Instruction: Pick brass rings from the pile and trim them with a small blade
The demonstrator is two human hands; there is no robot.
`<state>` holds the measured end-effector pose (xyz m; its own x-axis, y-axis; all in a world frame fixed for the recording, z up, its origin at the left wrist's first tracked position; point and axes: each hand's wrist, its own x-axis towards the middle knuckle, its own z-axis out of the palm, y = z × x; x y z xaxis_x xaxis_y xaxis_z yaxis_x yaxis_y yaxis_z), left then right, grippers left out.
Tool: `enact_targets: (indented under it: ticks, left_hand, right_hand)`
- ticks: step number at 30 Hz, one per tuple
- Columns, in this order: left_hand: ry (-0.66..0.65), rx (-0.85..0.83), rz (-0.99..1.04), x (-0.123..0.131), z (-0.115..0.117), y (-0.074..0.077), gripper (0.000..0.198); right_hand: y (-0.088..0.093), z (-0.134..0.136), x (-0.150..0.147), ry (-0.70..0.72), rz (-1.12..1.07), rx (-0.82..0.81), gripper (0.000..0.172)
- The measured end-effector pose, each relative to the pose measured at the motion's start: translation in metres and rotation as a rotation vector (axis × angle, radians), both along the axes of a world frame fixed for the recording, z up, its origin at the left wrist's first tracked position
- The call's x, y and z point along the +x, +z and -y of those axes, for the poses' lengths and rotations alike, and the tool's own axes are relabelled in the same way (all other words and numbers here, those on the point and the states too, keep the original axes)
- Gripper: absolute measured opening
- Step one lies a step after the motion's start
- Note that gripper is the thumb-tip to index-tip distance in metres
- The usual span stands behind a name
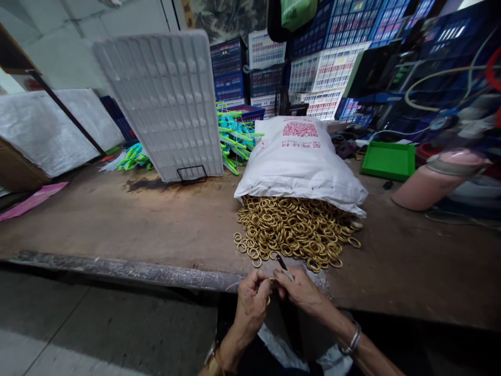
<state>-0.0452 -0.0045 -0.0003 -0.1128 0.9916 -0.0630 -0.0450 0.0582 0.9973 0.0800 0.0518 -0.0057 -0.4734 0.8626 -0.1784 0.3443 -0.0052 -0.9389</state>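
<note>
Presently, at the near edge of the workbench (117, 219):

- Left hand (250, 303): fingers curled narrow, pinching a brass ring (268, 300) that hangs just past the near edge, partly hidden by the fingers.
- Right hand (299, 290): closed on a small dark-tipped tool (282, 265), held like a pen, its point tilted up toward the heap; a bangle sits on this wrist. The two hands touch at the fingertips over the ring.
- Heap of brass rings (295, 230): loose, spilling from the open mouth of a white sack (299, 162) that lies toward the middle of the bench. A few strays rest apart at the heap's left fringe, toward the near edge.
- White moulded tray (168, 99): propped upright on a wire stand, toward the far left of the bench.
- Green and blue plastic parts (235, 138): piled behind the tray.
- Green shallow tray (388, 161): far right of the bench.
- Pink cylinder (434, 180): lying on its side at the right edge.
- Stacked crates (324, 68): blue and white, beyond the far edge.

Progress, as judged: one ring is in hand and the heap looks large and little reduced. No separate lot of finished rings shows on the bench, so the count done cannot be told; most of the stock appears to be left.
</note>
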Motion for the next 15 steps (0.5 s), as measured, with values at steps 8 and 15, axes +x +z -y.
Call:
enact_targets:
  ticks: [8,15]
  left_hand:
    - [0.017,-0.007,0.0,0.0003,-0.0004,0.0005,0.019]
    - [-0.014,-0.054,0.057,-0.0008,-0.0004,0.0029,0.019]
  right_hand:
    - [-0.0097,-0.0007,0.0003,0.011,-0.011,0.002,0.04]
    - [-0.0074,-0.0018,0.0004,0.037,-0.02,-0.047,0.042]
